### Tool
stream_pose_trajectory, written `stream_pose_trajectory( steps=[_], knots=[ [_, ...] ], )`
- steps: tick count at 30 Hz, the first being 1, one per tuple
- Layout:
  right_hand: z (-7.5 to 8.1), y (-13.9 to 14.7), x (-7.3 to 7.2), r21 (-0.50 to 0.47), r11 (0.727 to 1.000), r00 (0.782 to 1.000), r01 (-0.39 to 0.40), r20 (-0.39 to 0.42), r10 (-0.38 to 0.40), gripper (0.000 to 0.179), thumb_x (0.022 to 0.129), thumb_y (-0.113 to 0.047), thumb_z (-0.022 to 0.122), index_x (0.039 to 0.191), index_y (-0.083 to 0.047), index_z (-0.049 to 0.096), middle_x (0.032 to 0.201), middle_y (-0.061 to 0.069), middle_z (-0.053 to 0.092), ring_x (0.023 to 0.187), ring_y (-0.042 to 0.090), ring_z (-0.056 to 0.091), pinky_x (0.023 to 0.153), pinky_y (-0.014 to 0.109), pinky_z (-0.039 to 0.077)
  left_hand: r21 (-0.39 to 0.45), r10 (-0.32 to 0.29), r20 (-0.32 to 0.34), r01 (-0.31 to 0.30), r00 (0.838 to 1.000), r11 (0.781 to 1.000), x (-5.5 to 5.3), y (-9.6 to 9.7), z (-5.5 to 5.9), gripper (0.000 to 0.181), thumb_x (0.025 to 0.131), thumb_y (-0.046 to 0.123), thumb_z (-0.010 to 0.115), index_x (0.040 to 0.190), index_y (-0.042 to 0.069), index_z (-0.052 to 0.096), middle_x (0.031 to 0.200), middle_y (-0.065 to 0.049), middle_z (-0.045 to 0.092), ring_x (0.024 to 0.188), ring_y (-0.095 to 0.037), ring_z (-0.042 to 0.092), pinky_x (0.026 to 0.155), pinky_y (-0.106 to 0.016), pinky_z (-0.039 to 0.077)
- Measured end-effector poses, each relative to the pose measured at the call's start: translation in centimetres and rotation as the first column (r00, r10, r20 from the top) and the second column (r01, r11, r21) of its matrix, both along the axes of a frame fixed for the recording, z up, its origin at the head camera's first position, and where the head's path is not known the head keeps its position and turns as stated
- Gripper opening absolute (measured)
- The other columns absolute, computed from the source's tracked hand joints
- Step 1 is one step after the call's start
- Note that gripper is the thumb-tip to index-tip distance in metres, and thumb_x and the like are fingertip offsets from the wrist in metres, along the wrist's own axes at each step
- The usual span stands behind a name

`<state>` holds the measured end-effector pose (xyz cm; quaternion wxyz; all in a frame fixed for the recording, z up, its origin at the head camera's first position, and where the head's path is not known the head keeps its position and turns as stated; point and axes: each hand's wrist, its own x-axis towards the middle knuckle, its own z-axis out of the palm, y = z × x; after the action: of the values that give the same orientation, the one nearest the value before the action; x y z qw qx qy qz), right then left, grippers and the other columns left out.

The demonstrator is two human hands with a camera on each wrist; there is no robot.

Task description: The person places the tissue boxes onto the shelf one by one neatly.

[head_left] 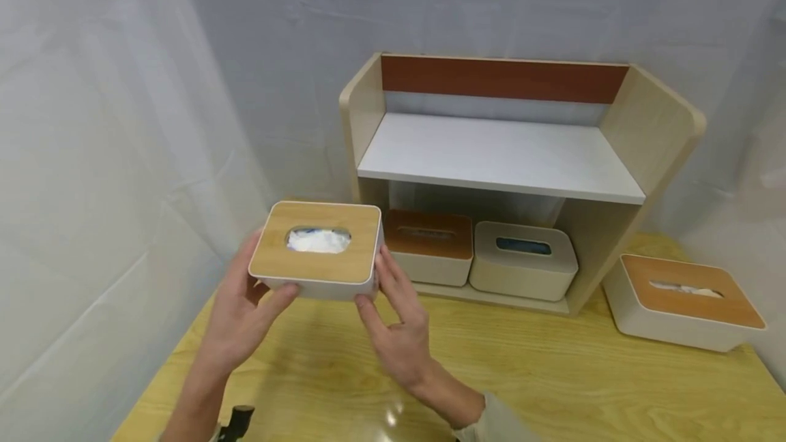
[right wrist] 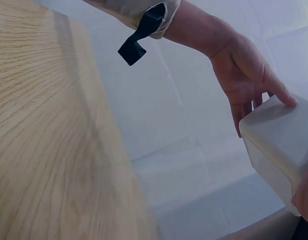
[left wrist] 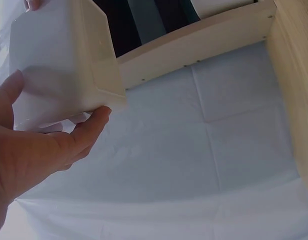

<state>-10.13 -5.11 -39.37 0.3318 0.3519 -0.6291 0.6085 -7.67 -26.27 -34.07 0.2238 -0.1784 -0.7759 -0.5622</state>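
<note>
A white tissue box (head_left: 338,269) with a light wood-look lid is held up off the table between both hands, its lid facing the head camera and white tissue showing in the oval slot. At its left end, my left hand (head_left: 233,333) grips it, thumb on the near side and fingers partly hidden behind. My right hand (head_left: 402,336) holds the right end, with thumb near the lower front corner and fingers along the side. The left wrist view shows the box's plain white underside (left wrist: 46,70), with the left fingers curled round an edge.
Behind the hands stands a two-tier shelf (head_left: 497,152). Its lower level holds a brown-lidded tissue box (head_left: 430,268) beside an all-beige one (head_left: 525,275). Another brown-lidded box (head_left: 681,322) sits on the wood-grain table (head_left: 522,360) to the right. Pale sheeting (head_left: 110,155) hangs around.
</note>
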Motion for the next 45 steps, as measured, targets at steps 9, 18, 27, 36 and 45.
stream_pose_trajectory(
  steps=[9, 18, 27, 36, 45],
  knots=[
    [1.6, 1.4, -0.3, -0.036, 0.999, 0.999, 0.031, 0.018, -0.03, 0.063, 0.083, 0.017, 0.065, 0.143, 0.006, 0.047, 0.144, 0.026, 0.045, 0.132, 0.028, 0.048, 0.094, 0.032, 0.054, -0.108, 0.005, -0.004, -0.006, 1.0, 0.994, -0.8, 1.1, 1.3, 0.09, 0.082, -0.012, 0.072, 0.156, 0.021, 0.033, 0.144, -0.006, 0.043, 0.112, -0.016, 0.055, 0.089, -0.018, 0.051],
    [3.6, 3.2, -0.8, -0.061, 0.997, 0.997, 0.041, 0.066, -0.037, 0.059, 0.086, 0.013, 0.063, 0.141, 0.006, 0.045, 0.147, 0.021, 0.042, 0.133, 0.03, 0.045, 0.097, 0.039, 0.052, -0.112, -0.001, -0.021, -0.001, 1.0, 0.994, -1.9, 3.1, 3.1, 0.091, 0.083, -0.008, 0.074, 0.156, 0.026, 0.032, 0.147, -0.004, 0.04, 0.119, -0.017, 0.049, 0.092, -0.016, 0.047],
    [5.7, 4.6, -2.0, -0.102, 0.994, 0.999, 0.033, 0.024, -0.031, 0.056, 0.086, 0.014, 0.062, 0.139, 0.01, 0.043, 0.145, 0.022, 0.038, 0.122, 0.028, 0.053, 0.091, 0.028, 0.052, -0.101, -0.029, -0.087, 0.02, 0.996, 0.995, -3.6, 4.9, 4.7, 0.089, 0.084, -0.006, 0.074, 0.156, 0.023, 0.032, 0.147, -0.005, 0.042, 0.122, -0.018, 0.046, 0.093, -0.02, 0.048],
    [7.8, 6.0, -3.6, -0.133, 0.991, 1.0, 0.031, -0.004, -0.031, 0.059, 0.086, 0.014, 0.062, 0.142, 0.006, 0.044, 0.143, 0.018, 0.046, 0.126, 0.032, 0.052, 0.1, 0.04, 0.051, -0.07, -0.01, -0.075, 0.004, 0.997, 0.998, -5.7, 6.8, 6.1, 0.084, 0.085, 0.004, 0.077, 0.156, 0.021, 0.033, 0.148, -0.005, 0.041, 0.128, -0.016, 0.043, 0.094, -0.036, 0.05],
    [9.9, 7.7, -5.4, -0.062, 0.992, 0.99, 0.11, 0.1, -0.104, 0.058, 0.089, 0.008, 0.063, 0.143, 0.0, 0.045, 0.145, 0.01, 0.047, 0.133, 0.025, 0.048, 0.099, 0.041, 0.051, -0.015, -0.065, -0.084, 0.064, 0.994, 0.998, -8.3, 8.4, 7.6, 0.076, 0.088, 0.01, 0.075, 0.153, 0.016, 0.035, 0.143, -0.006, 0.048, 0.115, -0.022, 0.059, 0.091, -0.045, 0.053]
  ],
)
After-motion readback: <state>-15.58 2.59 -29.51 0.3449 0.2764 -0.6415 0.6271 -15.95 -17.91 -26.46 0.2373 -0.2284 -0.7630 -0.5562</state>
